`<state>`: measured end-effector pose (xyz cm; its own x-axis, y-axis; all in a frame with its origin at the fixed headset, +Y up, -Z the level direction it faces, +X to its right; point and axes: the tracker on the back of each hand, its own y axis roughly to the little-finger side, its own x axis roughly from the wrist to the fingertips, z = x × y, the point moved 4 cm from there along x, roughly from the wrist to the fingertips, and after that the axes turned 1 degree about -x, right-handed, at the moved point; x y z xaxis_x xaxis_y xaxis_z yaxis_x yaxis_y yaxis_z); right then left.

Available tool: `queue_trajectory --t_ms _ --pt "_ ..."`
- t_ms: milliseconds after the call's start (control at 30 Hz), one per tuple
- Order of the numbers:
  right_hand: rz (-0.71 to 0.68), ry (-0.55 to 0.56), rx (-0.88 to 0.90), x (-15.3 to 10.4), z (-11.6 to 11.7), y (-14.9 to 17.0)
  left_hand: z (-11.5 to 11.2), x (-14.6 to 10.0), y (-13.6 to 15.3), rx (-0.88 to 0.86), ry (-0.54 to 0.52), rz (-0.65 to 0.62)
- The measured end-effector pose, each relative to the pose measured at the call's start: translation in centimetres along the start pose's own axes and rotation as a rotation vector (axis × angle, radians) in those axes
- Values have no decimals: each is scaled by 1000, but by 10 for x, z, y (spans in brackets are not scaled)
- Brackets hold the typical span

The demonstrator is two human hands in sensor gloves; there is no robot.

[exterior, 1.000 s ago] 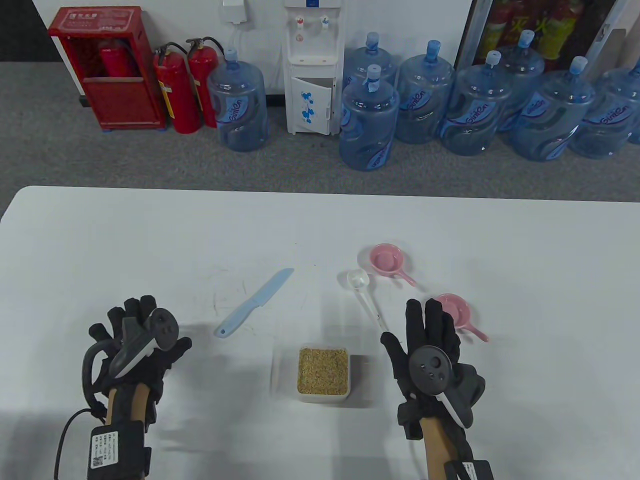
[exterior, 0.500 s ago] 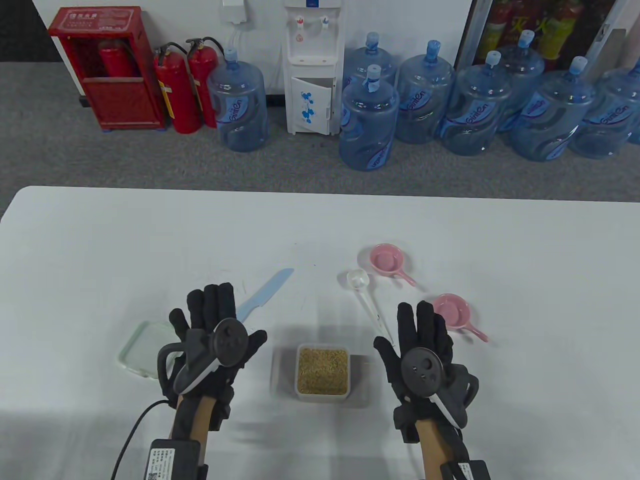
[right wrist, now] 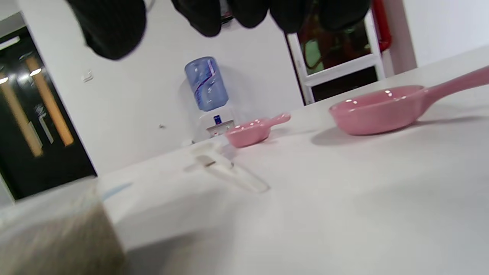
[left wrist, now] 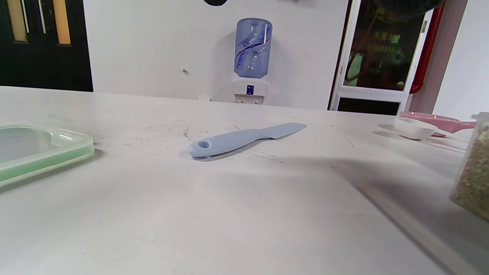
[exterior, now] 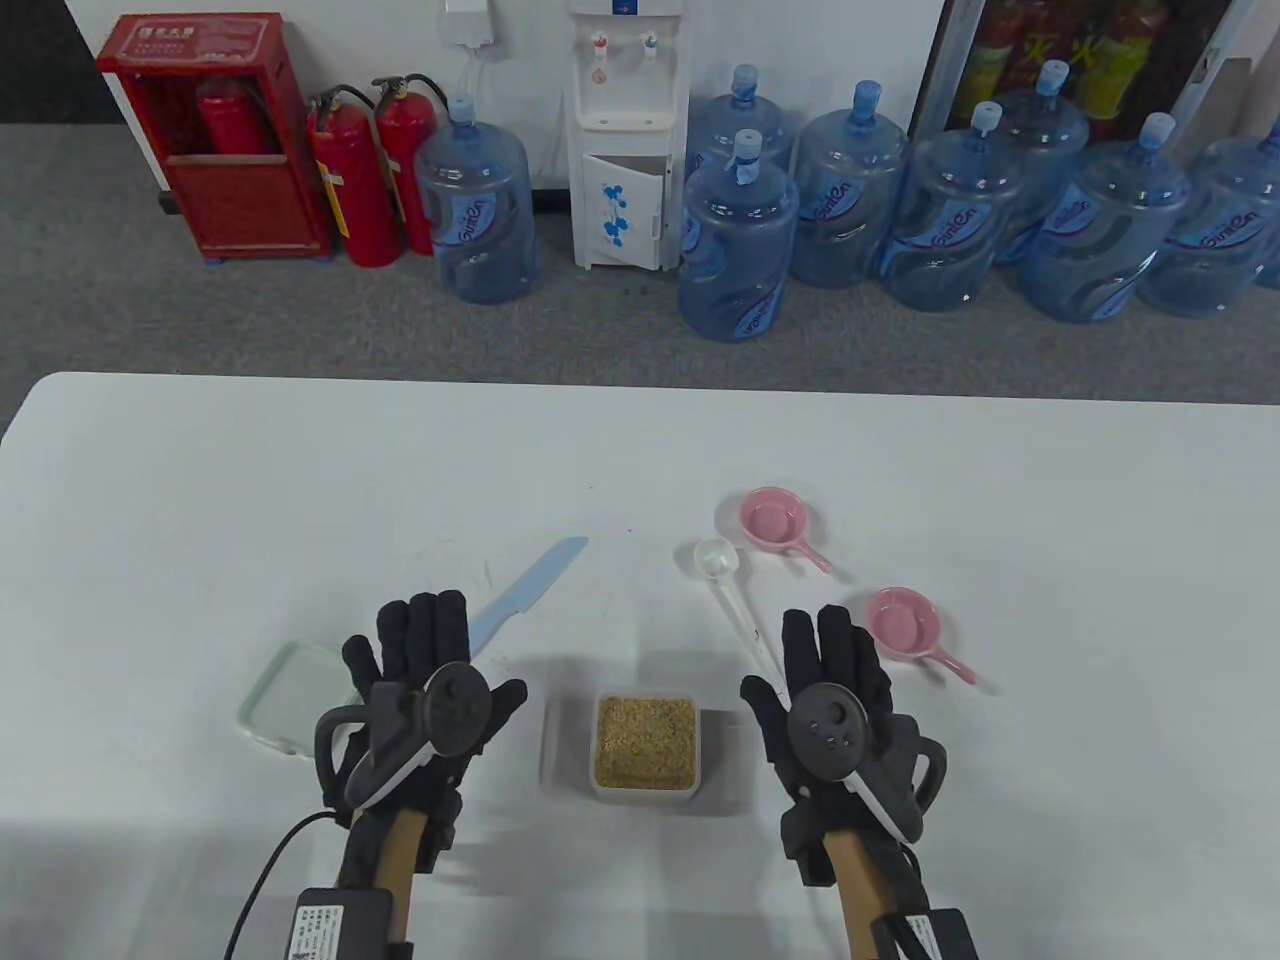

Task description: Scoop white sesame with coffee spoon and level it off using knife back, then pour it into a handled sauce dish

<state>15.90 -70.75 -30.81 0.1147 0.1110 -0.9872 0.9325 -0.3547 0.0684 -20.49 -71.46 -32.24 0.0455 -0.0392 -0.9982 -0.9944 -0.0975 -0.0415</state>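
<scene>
A clear tub of white sesame (exterior: 646,745) stands uncovered between my hands. The light blue knife (exterior: 535,585) lies flat beyond my left hand (exterior: 420,650), whose straight fingers hover over its handle. In the left wrist view the knife (left wrist: 244,139) lies untouched. A white coffee spoon (exterior: 735,595) lies with its handle end just left of my right hand (exterior: 830,660), which is flat and holds nothing. Two pink handled sauce dishes sit empty, one far (exterior: 772,522) and one near (exterior: 905,625). My right fingers (right wrist: 244,11) hang above the spoon handle (right wrist: 229,172).
The tub's green-rimmed lid (exterior: 290,695) lies flat left of my left hand, also seen in the left wrist view (left wrist: 38,151). Beyond the white table's far edge (exterior: 640,385) stand water bottles, a dispenser and red extinguishers on the floor.
My left hand has moved right from the table's left, leaving the lid lying there, and now hovers over the knife handle. My right hand has drifted slightly back and left.
</scene>
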Motion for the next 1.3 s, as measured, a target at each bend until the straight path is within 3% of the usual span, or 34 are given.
queue_trajectory --t_ms 133,300,433,600,767,1133,1300 --pt "62 31 -14 15 -12 14 -2 1 2 -4 12 3" --pt "84 -58 -45 41 -2 5 -3 2 5 -13 17 8" --pt "118 -164 -204 62 27 -8 -4 2 6 -22 28 10" --pt "206 -182 -219 77 59 -6 -3 2 6 -4 34 9" --pt "233 -180 -268 86 75 -4 -4 2 7 -18 44 9" --pt "221 -217 -261 90 80 -5 -5 3 8 -7 53 9" --pt "118 -146 -235 81 51 -18 -7 3 7 -18 68 2"
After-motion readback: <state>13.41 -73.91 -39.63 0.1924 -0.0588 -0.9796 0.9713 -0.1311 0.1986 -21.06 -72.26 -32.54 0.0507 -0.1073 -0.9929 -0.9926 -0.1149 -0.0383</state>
